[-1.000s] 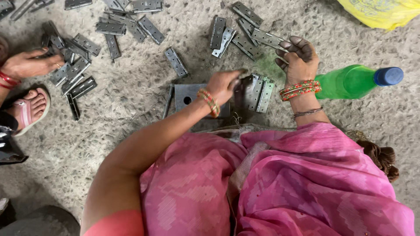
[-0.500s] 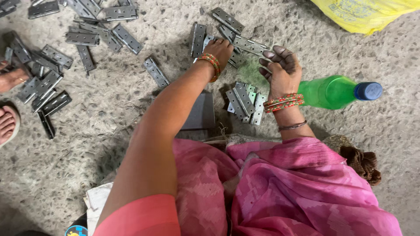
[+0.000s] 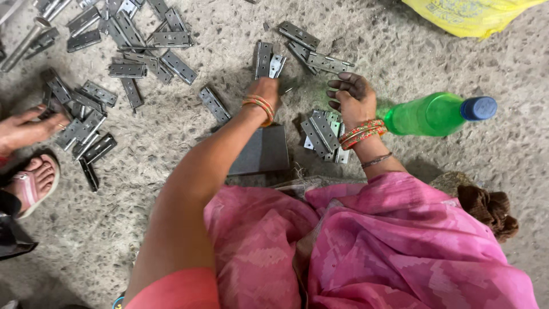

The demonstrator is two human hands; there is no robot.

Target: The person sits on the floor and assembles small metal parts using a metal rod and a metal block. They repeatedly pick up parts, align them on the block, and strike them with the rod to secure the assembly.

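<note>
— Closest to the lap, what lies on the floor?

— Just beyond the pink cloth (image 3: 366, 246) sits a dark flat block (image 3: 260, 150). Beside it, under the right wrist, is a small pile of metal hinges (image 3: 323, 134).

— And the hands?

— The right hand (image 3: 353, 94) hovers above the floor past that pile, its smudged fingers loosely curled and apart, gripping nothing. The left hand (image 3: 266, 91) is stretched further out, its fingertips at a folded hinge (image 3: 269, 60). The wrist hides the fingers, so I cannot tell whether they have closed on it.

— So which step is this?

— I judge it a reach to gather a hinge off the floor. Lifting it would call for a pinch on its thin edges, as it lies flat on rough concrete.

— Any containers?

— A green bottle (image 3: 429, 114) lies on its side just right of the right hand, with its blue cap on. I cannot make out what is in it. Farthest off is a yellow bag (image 3: 469, 17), its contents hidden.

— Anything else?

— More loose hinges (image 3: 126, 34) are scattered far left, where another person's hand (image 3: 26, 129) rests among them.
</note>
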